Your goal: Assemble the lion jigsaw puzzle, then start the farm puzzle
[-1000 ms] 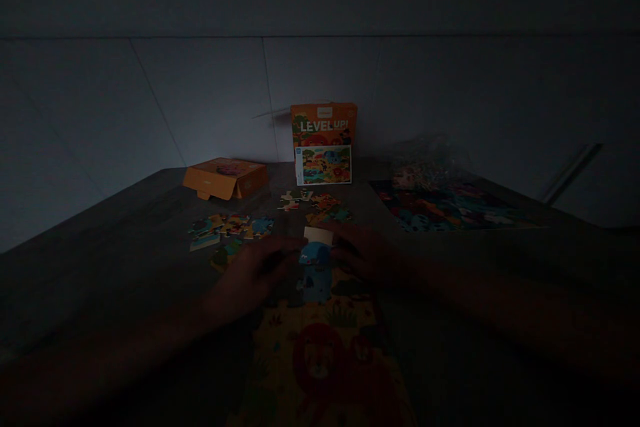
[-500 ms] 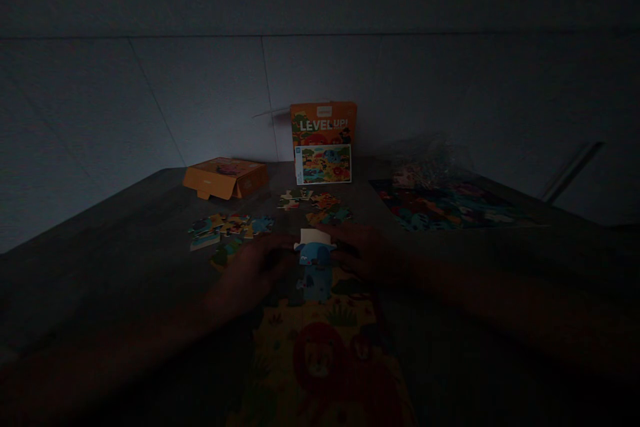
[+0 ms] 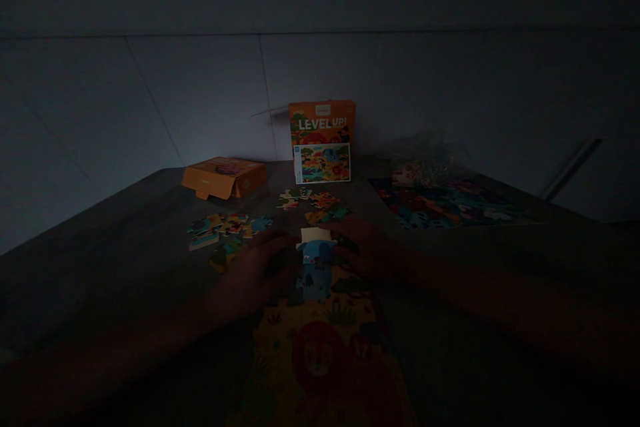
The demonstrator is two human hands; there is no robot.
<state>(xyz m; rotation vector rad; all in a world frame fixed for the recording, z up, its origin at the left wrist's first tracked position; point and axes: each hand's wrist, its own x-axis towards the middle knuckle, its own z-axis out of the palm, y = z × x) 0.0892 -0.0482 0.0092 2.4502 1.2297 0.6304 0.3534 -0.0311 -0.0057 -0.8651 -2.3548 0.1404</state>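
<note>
Elephant piece (image 3: 315, 251) flatter — fingers (image 3: 283, 239) at both edges

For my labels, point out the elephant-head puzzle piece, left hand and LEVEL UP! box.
Elephant-head puzzle piece (image 3: 312, 251): head view, on its blue part.
Left hand (image 3: 254, 271): head view, back of the hand.
LEVEL UP! box (image 3: 323, 124): head view, upper front.

The view is very dim, its light source unseen. The wall (image 3: 215, 100) is palest just above the table's (image 3: 145, 227) far edge and darkens upward and to the right. Toward the viewer, the puzzle (image 3: 310, 313) sinks into murk. The left hand (image 3: 253, 273) and right hand (image 3: 375, 253) have soft outlines; the box (image 3: 323, 123) by the far edge keeps legible lettering.
</note>
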